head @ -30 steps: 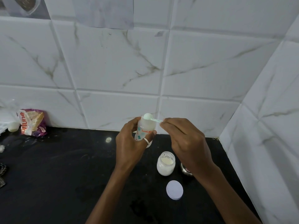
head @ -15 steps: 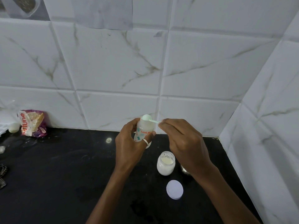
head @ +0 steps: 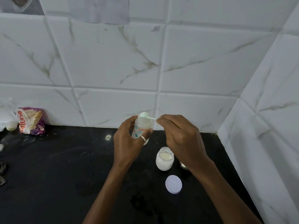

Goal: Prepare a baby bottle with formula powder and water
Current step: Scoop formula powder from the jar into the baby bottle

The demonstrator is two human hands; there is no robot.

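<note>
My left hand (head: 127,143) grips a clear baby bottle (head: 141,127) with red lettering, held upright above the black counter (head: 64,175). My right hand (head: 181,138) pinches the handle of a pale green scoop (head: 144,115), whose bowl is turned over on the bottle's open mouth. Below my right hand stands an open glass jar of cream-coloured formula powder (head: 164,158). Its round white lid (head: 173,184) lies flat on the counter in front of it.
White marble-look tiled walls close the back and the right side. A purple and orange food packet (head: 30,121) leans on the back wall at far left, beside a small pale round object (head: 11,125). A shiny metal object (head: 182,164) peeks out under my right wrist.
The scoop's bowl has tipped over onto the bottle's mouth. Both hands have stayed almost in place.
</note>
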